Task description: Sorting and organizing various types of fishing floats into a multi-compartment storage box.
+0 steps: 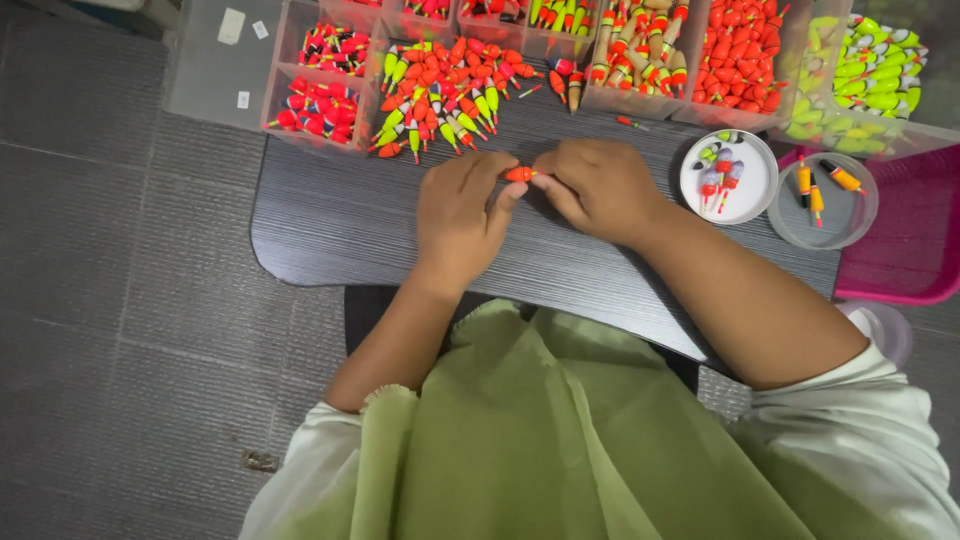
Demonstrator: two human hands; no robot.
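Both of my hands rest on a dark wood-grain table (330, 215) and meet at one small orange fishing float (518, 174). My left hand (458, 212) pinches the float's left end with its fingertips. My right hand (598, 186) holds the other end, where a thin stem sticks out. Just beyond my hands lies a loose pile of orange, red and yellow-green floats (440, 95) on the table top.
Clear plastic bins of sorted floats line the far edge: red-black (320, 108), tan-orange (640, 45), orange (738, 55), neon yellow (865, 75). A round white lid (729, 177) and a clear bowl (824, 205) hold a few floats at right. A pink basket (915, 250) stands beside them.
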